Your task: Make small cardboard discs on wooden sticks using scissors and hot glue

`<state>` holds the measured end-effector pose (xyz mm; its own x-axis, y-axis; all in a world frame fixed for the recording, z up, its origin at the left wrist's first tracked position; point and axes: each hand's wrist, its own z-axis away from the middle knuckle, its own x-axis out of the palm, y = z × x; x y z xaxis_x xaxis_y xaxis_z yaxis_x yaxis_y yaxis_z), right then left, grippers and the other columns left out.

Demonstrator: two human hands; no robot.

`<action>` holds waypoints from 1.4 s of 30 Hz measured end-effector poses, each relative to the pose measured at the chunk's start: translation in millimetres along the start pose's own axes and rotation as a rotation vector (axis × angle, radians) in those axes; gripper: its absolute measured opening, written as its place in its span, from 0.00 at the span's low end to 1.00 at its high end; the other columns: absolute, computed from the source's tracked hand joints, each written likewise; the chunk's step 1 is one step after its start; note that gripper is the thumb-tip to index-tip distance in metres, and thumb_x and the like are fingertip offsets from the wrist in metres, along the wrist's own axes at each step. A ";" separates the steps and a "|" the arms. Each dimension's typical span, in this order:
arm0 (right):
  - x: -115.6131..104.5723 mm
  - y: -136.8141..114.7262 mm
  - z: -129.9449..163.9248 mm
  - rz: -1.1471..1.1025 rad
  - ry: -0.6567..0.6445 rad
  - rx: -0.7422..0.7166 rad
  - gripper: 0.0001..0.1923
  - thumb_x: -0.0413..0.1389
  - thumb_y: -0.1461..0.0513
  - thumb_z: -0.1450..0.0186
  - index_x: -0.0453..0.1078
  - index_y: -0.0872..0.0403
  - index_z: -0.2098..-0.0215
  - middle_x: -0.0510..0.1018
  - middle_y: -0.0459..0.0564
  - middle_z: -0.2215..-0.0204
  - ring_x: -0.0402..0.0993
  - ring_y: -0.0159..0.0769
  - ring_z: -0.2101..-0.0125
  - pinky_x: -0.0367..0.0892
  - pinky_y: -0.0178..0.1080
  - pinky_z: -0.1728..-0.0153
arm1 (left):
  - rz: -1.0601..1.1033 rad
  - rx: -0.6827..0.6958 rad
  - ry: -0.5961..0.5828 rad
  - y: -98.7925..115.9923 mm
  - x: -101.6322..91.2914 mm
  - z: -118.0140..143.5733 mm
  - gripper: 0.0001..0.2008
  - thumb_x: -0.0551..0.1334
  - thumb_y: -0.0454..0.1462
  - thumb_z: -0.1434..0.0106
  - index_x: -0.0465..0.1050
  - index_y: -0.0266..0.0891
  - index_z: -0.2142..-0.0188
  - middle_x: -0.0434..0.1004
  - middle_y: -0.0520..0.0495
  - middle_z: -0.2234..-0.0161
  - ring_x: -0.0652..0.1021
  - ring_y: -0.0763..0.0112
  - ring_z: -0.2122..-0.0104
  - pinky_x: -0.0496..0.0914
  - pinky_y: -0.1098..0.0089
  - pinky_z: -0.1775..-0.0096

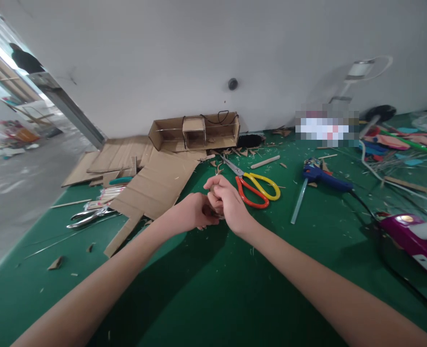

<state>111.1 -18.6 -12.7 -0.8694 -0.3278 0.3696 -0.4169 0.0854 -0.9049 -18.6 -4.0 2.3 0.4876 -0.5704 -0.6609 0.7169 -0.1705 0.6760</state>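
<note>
Over the green table (206,289), my left hand (190,211) and my right hand (231,205) meet, both with fingers curled in. A small brownish thing shows in part between them, mostly hidden by the fingers; its kind I cannot make out. Scissors (239,171) with one red and one yellow handle lie just beyond my right hand, blades pointing away. To the left of my left hand lies a flat cut piece of cardboard (162,180). Against the wall stands a long open cardboard box form (168,135) with a small box part at its middle and thin dark wire on it.
A blue glue gun (325,179) with a clear glue stick lies at the right, its black cord running toward a magenta device (412,241). Pliers (88,218), thin wires and cardboard sheets (121,154) lie left. A wooden stick (266,161) and scraps lie near the wall.
</note>
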 end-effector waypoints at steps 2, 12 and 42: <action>-0.1 1.3 0.1 0.029 -0.010 -0.027 0.08 0.41 0.65 0.39 0.61 0.52 0.70 0.47 0.34 0.87 0.39 0.25 0.86 0.41 0.31 0.84 | 0.018 0.008 0.008 -1.9 1.0 -0.4 0.09 0.62 0.37 0.50 0.65 0.36 0.81 0.69 0.53 0.84 0.72 0.76 0.84 0.67 0.75 0.81; -5.4 6.6 -2.1 0.083 -0.047 -0.066 0.08 0.42 0.64 0.40 0.60 0.52 0.74 0.49 0.35 0.87 0.41 0.24 0.86 0.42 0.30 0.84 | 0.065 0.022 0.000 -7.6 0.8 -2.7 0.07 0.63 0.37 0.50 0.68 0.36 0.78 0.70 0.53 0.83 0.74 0.74 0.82 0.71 0.74 0.79; -24.3 -68.3 15.0 1.537 -0.398 -0.162 0.14 0.41 0.58 0.31 0.64 0.54 0.69 0.70 0.46 0.77 0.63 0.31 0.76 0.51 0.36 0.76 | -0.281 0.180 0.056 2.9 -3.5 10.9 0.09 0.57 0.42 0.44 0.65 0.39 0.66 0.71 0.52 0.75 0.69 0.74 0.78 0.59 0.72 0.76</action>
<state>164.7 -30.6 36.9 -0.3605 -0.0509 -0.9314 0.7062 0.6374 -0.3082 -23.7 -11.3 10.2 0.3136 -0.4371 -0.8430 0.7299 -0.4570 0.5084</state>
